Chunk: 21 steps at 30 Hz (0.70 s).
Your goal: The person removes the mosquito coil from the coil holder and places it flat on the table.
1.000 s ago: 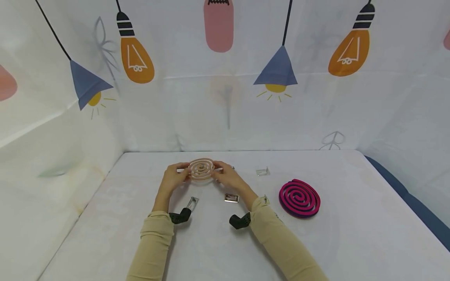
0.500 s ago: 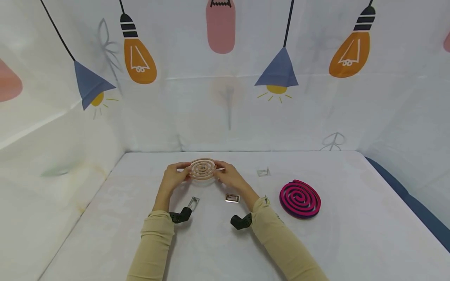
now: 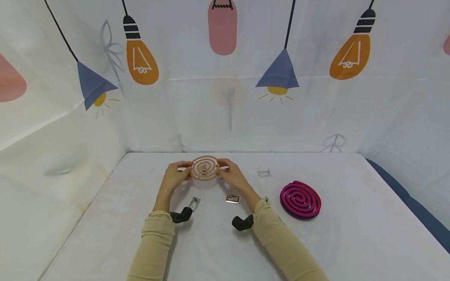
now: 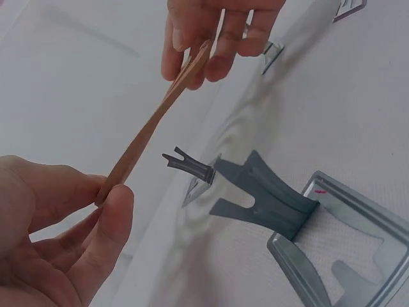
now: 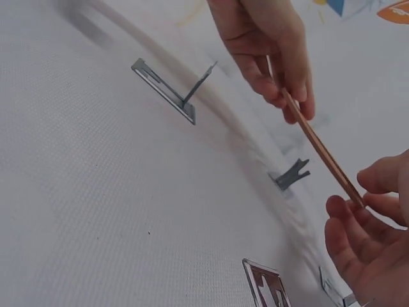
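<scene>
A tan mosquito coil (image 3: 204,168) is held up over the far part of the table, its flat spiral face tilted toward the head camera. My left hand (image 3: 174,175) pinches its left rim between thumb and fingers. At the opposite rim my right hand (image 3: 230,174) grips it with thumb and fingertips. Edge-on, the coil (image 4: 153,125) runs between both hands in the left wrist view. Below it stand metal coil stands with upright forked tabs, one large stand (image 4: 345,236) close to the left wrist camera and another stand (image 5: 167,93) in the right wrist view.
A pink and dark purple spiral coil (image 3: 300,200) lies on the white table (image 3: 351,234) at the right. Metal stands lie around: one stand (image 3: 233,198) between the arms, one stand (image 3: 264,173) farther back. Black wrist camera mounts (image 3: 242,223) jut from the sleeves. A printed curtain (image 3: 225,109) hangs behind.
The mosquito coil has tilted more upright, so its spiral face shows rounder, and has shifted slightly right with the hands. The right fingers have shifted a little at its rim.
</scene>
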Motion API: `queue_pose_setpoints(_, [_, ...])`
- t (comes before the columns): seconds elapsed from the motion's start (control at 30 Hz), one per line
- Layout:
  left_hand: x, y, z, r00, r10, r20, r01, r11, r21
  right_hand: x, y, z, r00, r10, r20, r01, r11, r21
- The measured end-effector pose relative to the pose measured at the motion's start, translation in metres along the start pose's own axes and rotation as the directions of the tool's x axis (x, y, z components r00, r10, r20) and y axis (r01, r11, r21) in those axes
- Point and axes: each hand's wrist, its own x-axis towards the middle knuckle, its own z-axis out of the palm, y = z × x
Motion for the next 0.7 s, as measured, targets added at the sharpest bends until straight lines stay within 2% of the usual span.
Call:
queue_pose_setpoints(0.1, [-0.001, 0.003, 0.0, 1.0, 0.013, 0.019, -0.012, 0.999, -0.04, 0.0, -0.002, -0.002, 1.0, -0.015, -0.023, 0.016, 1.0, 0.023])
queue_pose_setpoints(0.23, [-0.003, 0.005, 0.001, 0.999, 0.02, 0.04, -0.016, 0.995, -0.094, -0.01, -0.018, -0.008, 1.0, -0.027, -0.007, 0.027, 0.999, 0.038])
queue_pose_setpoints(0.33, [-0.003, 0.006, 0.002, 0.998, 0.025, 0.054, -0.018, 0.992, -0.123, -0.012, -0.017, -0.011, 1.0, -0.023, -0.001, 0.023, 0.998, 0.058])
queue_pose_setpoints(0.47, [-0.004, 0.008, 0.002, 0.996, 0.043, 0.075, -0.033, 0.992, -0.125, -0.007, -0.002, -0.01, 0.999, -0.015, -0.035, 0.017, 0.997, 0.071])
queue_pose_setpoints(0.7, [-0.006, 0.013, 0.006, 0.983, 0.055, 0.173, -0.033, 0.992, -0.125, -0.018, -0.006, -0.016, 0.998, -0.007, -0.06, 0.012, 0.996, 0.086])
